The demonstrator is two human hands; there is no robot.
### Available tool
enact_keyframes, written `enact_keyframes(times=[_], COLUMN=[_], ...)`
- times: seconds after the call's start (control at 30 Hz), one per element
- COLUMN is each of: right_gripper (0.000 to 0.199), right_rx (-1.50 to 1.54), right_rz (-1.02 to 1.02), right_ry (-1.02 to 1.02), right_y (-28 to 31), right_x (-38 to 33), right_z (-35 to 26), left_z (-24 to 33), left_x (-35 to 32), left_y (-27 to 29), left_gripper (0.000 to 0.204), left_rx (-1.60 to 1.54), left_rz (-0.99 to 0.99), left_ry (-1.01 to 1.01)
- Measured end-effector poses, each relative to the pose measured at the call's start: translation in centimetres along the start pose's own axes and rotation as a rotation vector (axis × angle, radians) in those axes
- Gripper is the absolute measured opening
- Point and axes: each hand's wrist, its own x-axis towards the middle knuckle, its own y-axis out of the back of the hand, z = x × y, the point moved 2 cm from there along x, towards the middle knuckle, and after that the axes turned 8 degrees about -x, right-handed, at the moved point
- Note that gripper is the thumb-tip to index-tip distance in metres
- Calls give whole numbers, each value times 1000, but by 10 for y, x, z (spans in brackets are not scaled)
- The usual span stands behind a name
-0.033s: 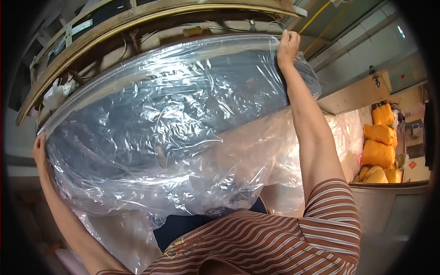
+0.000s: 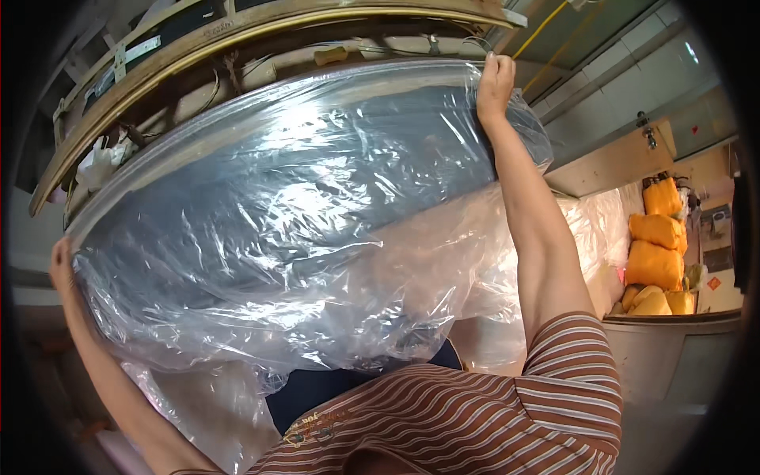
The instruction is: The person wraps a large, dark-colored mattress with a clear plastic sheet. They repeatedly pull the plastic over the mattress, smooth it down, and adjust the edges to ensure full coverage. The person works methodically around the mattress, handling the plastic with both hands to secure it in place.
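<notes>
A wide sheet of clear plastic film (image 2: 277, 229) stretches between my outspread arms, crinkled and shiny with reflections. At its far right edge my right hand (image 2: 496, 91) is closed, pinching the rim of the film. Out at the left, my left hand (image 2: 62, 265) grips the opposite corner of the same edge, its fingers bent and partly hidden. Between the hands the far edge runs in a fairly taut band. Through the film a dark blue-grey surface shows; what it belongs to I cannot tell. The near part sags in loose folds against my body.
Beyond the film runs a long wooden rail (image 2: 261, 25) with cables and a white crumpled bag (image 2: 105, 161) beneath it. On the right, orange bundles (image 2: 655, 264) are stacked beside more plastic. A wooden board (image 2: 613, 162) with a metal fitting stands behind them.
My left hand has shifted slightly outward and toward me, and the film looks a little tauter. My right hand has barely moved, still holding its corner.
</notes>
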Motion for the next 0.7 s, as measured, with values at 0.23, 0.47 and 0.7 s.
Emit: enact_keyframes(times=[0.23,0.47,0.7], right_gripper=[35,55,41], right_rx=[820,658,868], right_rz=[-558,-1145,-1231], right_ry=[-667,-416,-557], right_y=[57,84,101], right_x=[-100,-132,-154], right_z=[-82,-140,-141], left_z=[111,88,51], left_x=[-112,-251,-309], left_y=[172,281,295], left_gripper=[48,63,44], left_rx=[-399,-484,133], left_rz=[399,597,406], left_ry=[190,297,630])
